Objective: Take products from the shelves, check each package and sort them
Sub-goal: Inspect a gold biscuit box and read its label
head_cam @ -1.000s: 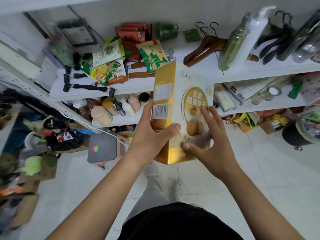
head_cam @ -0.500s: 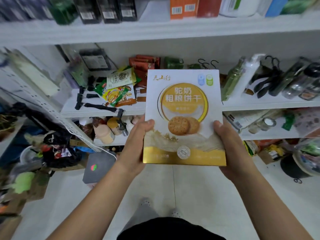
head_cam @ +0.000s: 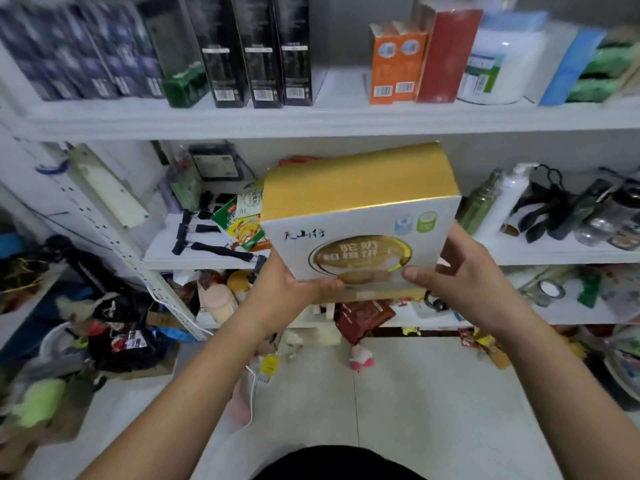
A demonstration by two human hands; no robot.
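Observation:
A white and gold biscuit box (head_cam: 360, 216) is held up in front of the middle shelf (head_cam: 568, 252), tilted back so its gold top face shows above the printed front. My left hand (head_cam: 287, 292) grips its lower left edge, thumb across the front. My right hand (head_cam: 460, 275) grips the lower right edge, thumb also on the front. The box's bottom edge is hidden behind my fingers.
The top shelf (head_cam: 311, 121) carries dark boxes (head_cam: 259, 50), orange cartons (head_cam: 396, 64), a red box (head_cam: 446, 53) and a white tub (head_cam: 498, 64). Snack bags (head_cam: 242, 223), bottles (head_cam: 509, 199) and jars lie on the middle shelf. Cluttered bags (head_cam: 117, 334) fill the floor at left.
The box has tipped backward from facing me flat, exposing its gold top, and my view has lifted so the top shelf fills more of the frame. Both hands slid lower on the box.

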